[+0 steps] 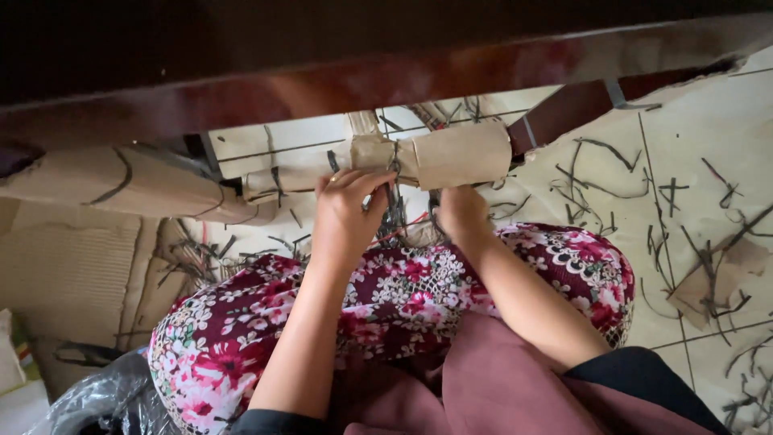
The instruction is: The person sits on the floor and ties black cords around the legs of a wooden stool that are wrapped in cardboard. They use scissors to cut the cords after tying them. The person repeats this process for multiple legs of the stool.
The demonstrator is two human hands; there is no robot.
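Observation:
A dark wooden furniture rail [451, 76] crosses the top, and a wooden bar wrapped in brown cardboard [463, 153] runs beneath it. My left hand [346, 213] pinches a thin dark strap [393, 181] that hangs from the knot around the cardboard wrap. My right hand [460, 211] is curled just under the wrap, beside the same strap; what its fingers hold is hidden. Both forearms reach over my knees, covered in maroon floral cloth [403, 298].
Another cardboard-wrapped piece [121, 185] lies at the left with a dark strap around it. Many cut dark strap scraps [676, 242] litter the pale tiled floor [708, 137] at the right. Corrugated cardboard sheets [64, 274] and a clear plastic bag [105, 399] lie at the lower left.

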